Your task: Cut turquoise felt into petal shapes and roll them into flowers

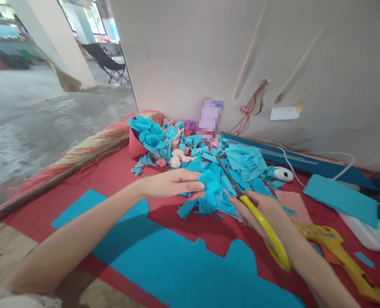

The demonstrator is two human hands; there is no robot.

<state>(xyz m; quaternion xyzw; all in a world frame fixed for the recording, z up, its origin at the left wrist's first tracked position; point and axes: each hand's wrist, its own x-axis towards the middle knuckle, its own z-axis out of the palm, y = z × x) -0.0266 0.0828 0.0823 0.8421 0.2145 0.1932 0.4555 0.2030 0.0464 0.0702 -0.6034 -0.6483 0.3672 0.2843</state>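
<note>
My left hand [183, 183] pinches a small folded piece of blue paper [210, 181] between thumb and fingers. In my right hand [257, 209] is a pair of scissors [263, 229] with yellow handles, its dark blades pointing up and away from me. The blades lie to the right of the paper piece, apart from it. Beneath both hands spreads a heap of cut blue paper strips [246, 160]. A large blue sheet [177, 265] with curved cut edges lies nearest me on the red table covering [113, 173].
Blue paper flowers [149, 134] stand in a red cone at the back left. On the right are a yellow glue gun [344, 252], a blue pad [340, 199] and a white oval device [283, 174]. A long broom-like bundle [81, 149] borders the left edge; a wall [190, 55] rises behind.
</note>
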